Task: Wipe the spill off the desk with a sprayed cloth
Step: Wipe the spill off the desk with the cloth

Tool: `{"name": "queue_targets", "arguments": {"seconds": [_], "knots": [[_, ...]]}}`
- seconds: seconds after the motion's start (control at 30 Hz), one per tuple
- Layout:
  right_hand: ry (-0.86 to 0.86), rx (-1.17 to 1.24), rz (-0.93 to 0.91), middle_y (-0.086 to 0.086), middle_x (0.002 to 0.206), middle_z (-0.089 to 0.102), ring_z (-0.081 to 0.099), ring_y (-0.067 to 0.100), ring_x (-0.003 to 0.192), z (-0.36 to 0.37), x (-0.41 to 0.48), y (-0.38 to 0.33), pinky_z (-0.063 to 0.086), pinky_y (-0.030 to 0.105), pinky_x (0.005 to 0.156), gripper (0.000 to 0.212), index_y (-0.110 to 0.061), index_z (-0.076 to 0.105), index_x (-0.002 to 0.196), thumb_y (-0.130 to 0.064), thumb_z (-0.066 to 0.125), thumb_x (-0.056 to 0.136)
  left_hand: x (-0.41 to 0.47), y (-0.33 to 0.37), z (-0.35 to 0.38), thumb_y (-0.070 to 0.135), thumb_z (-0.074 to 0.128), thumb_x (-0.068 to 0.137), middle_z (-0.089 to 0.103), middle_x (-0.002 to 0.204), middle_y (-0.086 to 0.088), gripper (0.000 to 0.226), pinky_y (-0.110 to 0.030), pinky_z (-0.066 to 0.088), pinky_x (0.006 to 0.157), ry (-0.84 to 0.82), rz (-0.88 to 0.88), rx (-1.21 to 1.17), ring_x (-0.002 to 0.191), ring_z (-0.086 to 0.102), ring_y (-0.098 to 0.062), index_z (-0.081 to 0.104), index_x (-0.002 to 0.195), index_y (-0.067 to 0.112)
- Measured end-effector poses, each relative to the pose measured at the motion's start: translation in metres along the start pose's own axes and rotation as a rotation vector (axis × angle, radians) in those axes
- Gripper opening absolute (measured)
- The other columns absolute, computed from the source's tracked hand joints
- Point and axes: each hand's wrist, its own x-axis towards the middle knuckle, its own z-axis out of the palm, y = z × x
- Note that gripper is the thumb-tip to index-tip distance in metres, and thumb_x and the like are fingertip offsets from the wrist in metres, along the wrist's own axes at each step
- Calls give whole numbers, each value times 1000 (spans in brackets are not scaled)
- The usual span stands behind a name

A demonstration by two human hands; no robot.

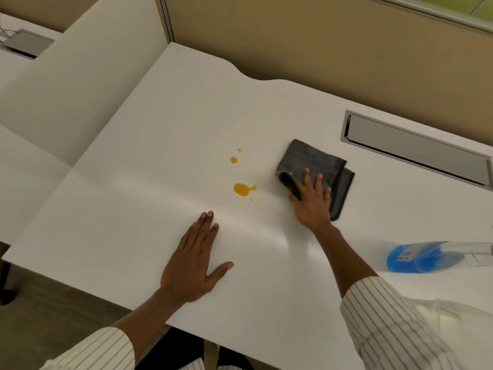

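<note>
cloth (312, 164) under R grip (312, 204) | spill (243, 188) just left, apart

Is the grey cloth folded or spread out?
Folded: the cloth lies in stacked layers, doubled edges showing at its right side, under the right hand.

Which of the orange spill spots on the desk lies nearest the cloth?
The largest blob, with a small tail pointing toward the grey cloth; the two smaller drops sit farther back.

Both hands (196, 263) (310, 201) flat, fingers spread
</note>
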Motion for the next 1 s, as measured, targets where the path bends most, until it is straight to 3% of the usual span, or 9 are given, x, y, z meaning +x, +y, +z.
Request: {"name": "queue_targets", "arguments": {"seconds": [0.13, 0.37, 0.6, 0.77, 1.0], "knots": [[-6, -67, -200, 0, 176, -3, -11, 35, 161, 32, -53, -27, 2, 63, 127, 64, -46, 13, 163, -45, 43, 106, 1, -1, 0, 70, 51, 98, 4, 179, -7, 98, -40, 15, 132, 14, 8, -16, 166, 7, -26, 17, 168, 11], [-9, -86, -161, -5, 173, -21, -26, 30, 158, 71, -176, -18, 0, 60, 129, 72, -50, -9, 160, -43, 39, 106, 1, -1, 0, 70, 52, 97, 5, 179, -7, 99, -37, 11, 133, 10, 5, -32, 166, 8, -26, 15, 169, 13], [1, -97, -258, 1, 173, -18, -24, 34, 158, 54, -95, -48, -3, 64, 127, 70, -46, -3, 162, -42, 40, 107, 0, 0, -3, 71, 51, 98, 4, 179, -6, 98, -36, 12, 132, 13, -7, -29, 166, 7, -25, 17, 168, 12], [43, -136, -175, 3, 175, -10, -16, 36, 160, 31, -20, -60, 0, 66, 126, 69, -45, 0, 163, -41, 40, 107, 0, -1, -4, 72, 48, 99, 3, 179, -6, 97, -38, 14, 131, 2, -6, -22, 166, 6, -25, 18, 168, 11], [5, -132, -183, 3, 174, -17, -21, 37, 158, 46, -82, -55, 2, 67, 125, 74, -45, -6, 162, -40, 42, 107, 0, 0, -3, 73, 48, 99, 3, 179, -5, 98, -40, 16, 130, 1, -12, -37, 166, 5, -24, 16, 169, 13]]}}
